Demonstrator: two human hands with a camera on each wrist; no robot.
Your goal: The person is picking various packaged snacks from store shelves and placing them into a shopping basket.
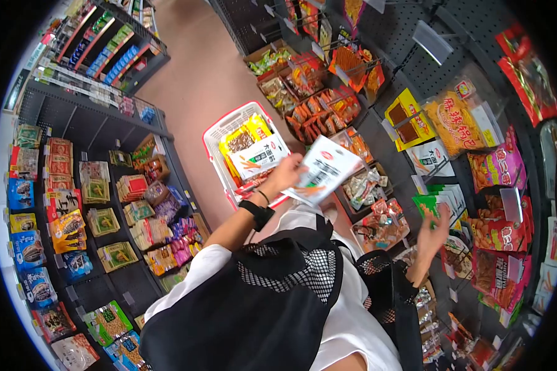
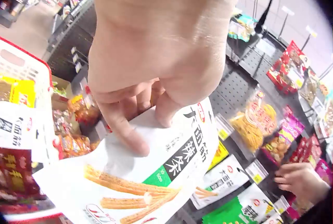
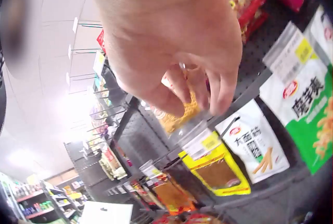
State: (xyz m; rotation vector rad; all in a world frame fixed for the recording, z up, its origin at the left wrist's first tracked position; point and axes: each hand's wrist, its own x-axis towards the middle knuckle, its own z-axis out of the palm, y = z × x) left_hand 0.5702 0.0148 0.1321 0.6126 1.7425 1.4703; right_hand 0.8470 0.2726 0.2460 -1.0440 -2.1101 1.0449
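Observation:
My left hand (image 1: pixel 283 175) pinches a white snack packet (image 1: pixel 328 170) by its edge. Orange-brown sticks and a small green patch are printed on that packet (image 2: pixel 151 182), as the left wrist view shows. It is held up next to a white basket with a red rim (image 1: pixel 211 136), where a similar white packet (image 1: pixel 259 158) lies over yellow ones (image 1: pixel 236 137). On the other side, my right hand (image 1: pixel 434 230) is close to green-and-white packets (image 1: pixel 457 199) hanging from the rack. Its fingers (image 3: pixel 225 86) are loosely bent, with nothing seen between them.
A matching white packet (image 3: pixel 252 143) and a yellow packet (image 3: pixel 221 172) hang from rack hooks. Boxes of small wrapped snacks (image 1: pixel 322 114) line the low shelf beyond the basket. Across the aisle floor (image 1: pixel 189 80), another shelf (image 1: pixel 93 139) holds bagged snacks.

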